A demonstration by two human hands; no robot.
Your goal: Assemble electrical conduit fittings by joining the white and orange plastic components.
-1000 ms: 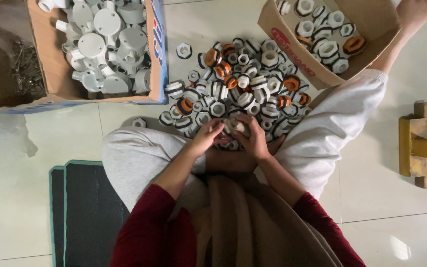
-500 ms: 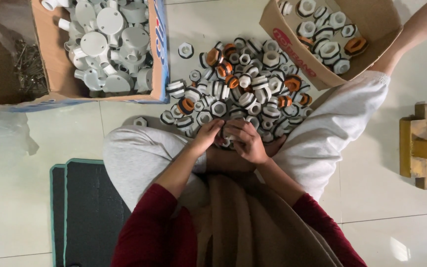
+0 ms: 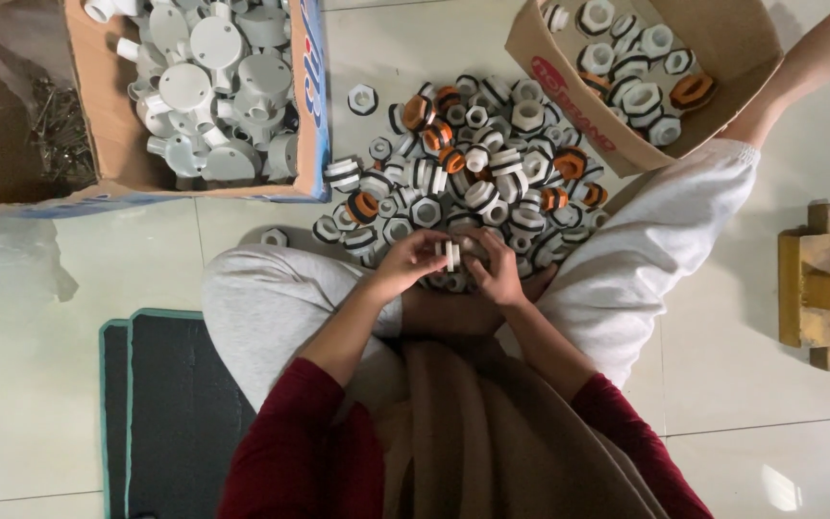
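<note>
Your left hand (image 3: 413,261) and right hand (image 3: 500,271) both grip one white threaded fitting (image 3: 451,254), fingers clamped on it, above the floor (image 3: 31,384) at the near edge of the fittings pile (image 3: 473,173).

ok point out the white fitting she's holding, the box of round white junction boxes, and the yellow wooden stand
white fitting (image 3: 451,255), head view, on its ribbed side between both hands' fingers
box of round white junction boxes (image 3: 311,106), head view, on its right cardboard wall
yellow wooden stand (image 3: 812,288), head view, on its upright block
</note>
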